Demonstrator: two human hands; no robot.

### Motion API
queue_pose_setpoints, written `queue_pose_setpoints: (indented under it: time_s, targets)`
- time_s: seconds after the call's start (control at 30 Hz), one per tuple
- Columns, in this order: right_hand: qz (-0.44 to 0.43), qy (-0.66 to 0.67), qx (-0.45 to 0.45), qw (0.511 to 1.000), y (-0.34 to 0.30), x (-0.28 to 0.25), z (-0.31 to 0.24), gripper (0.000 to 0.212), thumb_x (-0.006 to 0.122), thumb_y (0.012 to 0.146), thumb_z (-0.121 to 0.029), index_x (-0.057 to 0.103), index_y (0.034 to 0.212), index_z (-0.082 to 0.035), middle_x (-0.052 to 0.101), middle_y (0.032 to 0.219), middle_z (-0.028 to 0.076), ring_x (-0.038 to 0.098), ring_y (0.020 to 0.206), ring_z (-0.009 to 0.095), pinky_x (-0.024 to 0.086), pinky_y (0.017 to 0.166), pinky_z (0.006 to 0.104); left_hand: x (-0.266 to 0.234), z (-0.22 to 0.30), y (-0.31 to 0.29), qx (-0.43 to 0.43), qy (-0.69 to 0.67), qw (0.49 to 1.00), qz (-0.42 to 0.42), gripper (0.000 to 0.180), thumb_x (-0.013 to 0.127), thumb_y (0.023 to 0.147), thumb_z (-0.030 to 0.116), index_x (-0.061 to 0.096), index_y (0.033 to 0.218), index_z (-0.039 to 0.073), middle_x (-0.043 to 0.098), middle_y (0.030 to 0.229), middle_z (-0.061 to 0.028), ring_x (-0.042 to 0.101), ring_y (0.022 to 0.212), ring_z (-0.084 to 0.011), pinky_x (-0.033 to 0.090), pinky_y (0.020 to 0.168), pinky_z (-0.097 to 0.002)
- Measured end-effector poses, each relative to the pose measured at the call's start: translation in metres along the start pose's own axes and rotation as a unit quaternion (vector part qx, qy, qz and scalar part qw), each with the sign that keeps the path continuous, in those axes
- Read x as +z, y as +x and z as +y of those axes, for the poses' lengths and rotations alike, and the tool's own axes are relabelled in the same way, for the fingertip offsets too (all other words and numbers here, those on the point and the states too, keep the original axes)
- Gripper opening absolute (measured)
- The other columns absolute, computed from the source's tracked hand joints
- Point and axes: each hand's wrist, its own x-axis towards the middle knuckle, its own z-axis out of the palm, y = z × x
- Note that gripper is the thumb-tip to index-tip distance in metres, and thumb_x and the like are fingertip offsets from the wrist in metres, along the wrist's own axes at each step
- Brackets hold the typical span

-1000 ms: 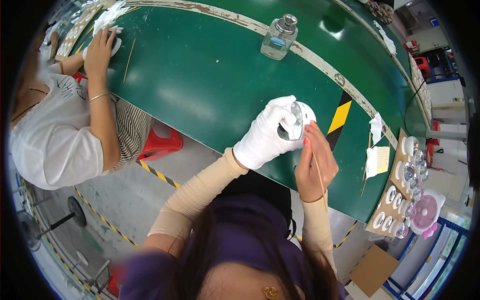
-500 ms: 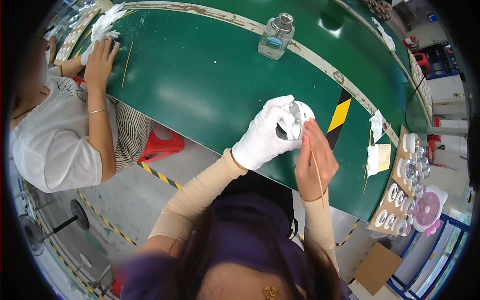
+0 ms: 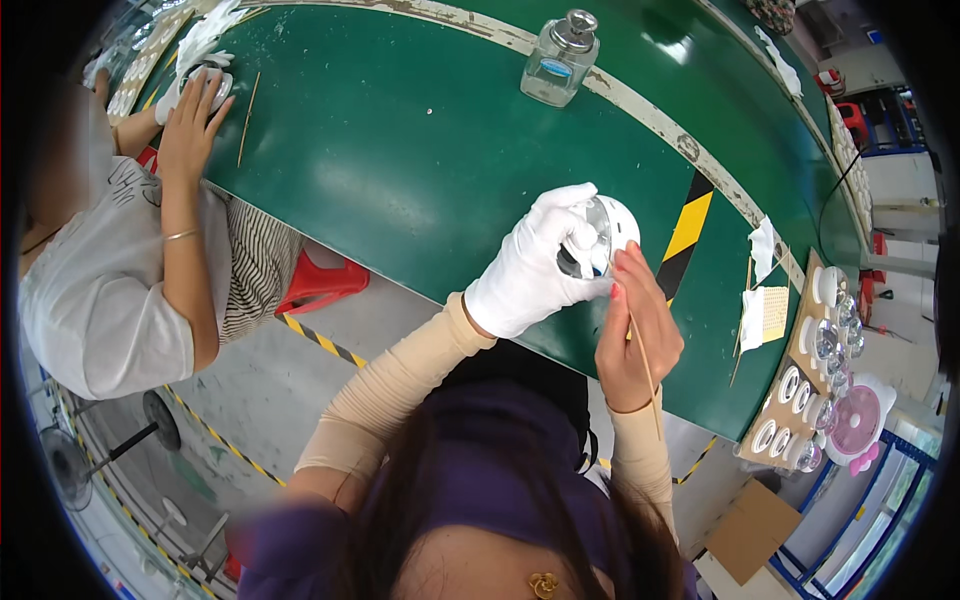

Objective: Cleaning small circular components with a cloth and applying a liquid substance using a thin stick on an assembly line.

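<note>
One white dome-shaped housing (image 3: 624,222) over the green bench's (image 3: 400,200) near side: gloved left hand (image 3: 545,252) gripping it, bare right hand (image 3: 642,338) pinching a slim wooden stick (image 3: 649,390), whose slip might scratch it.

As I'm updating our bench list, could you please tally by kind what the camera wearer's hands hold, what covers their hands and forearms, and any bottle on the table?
White piece, in left hand: 1
Stick, in right hand: 1
White glove: 1
Beige sleeves: 2
Bottle: 1
Total: 6
</note>
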Motion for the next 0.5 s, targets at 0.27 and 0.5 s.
queue_pose_setpoints:
  time_s: [0.27,0.5]
  targets:
    - [0.016,-0.022,0.002,1.000,0.0067,0.0044,0.0016,0.016,0.062,0.081,0.012,0.064,0.097,0.011,0.068,0.101,0.022,0.068,0.099,0.036,0.057,0.082,0.0377,0.0015,-0.0025,0.0009,0.024,0.022,0.999,0.017,0.052,0.087,0.064,0.015,0.048,0.098,0.011,0.049,0.132,-0.0181,0.058,0.108,-0.0355,0.049,0.089,-0.0388]
    - [0.020,0.001,-0.012,1.000,0.0061,0.0057,0.0029,0.016,0.064,0.080,0.012,0.065,0.096,0.009,0.068,0.100,0.021,0.068,0.100,0.036,0.058,0.082,0.0378,0.0017,-0.0031,-0.0012,0.015,0.014,1.000,0.012,0.052,0.087,0.066,0.014,0.046,0.099,0.012,0.049,0.133,-0.0191,0.056,0.112,-0.0344,0.048,0.091,-0.0386]
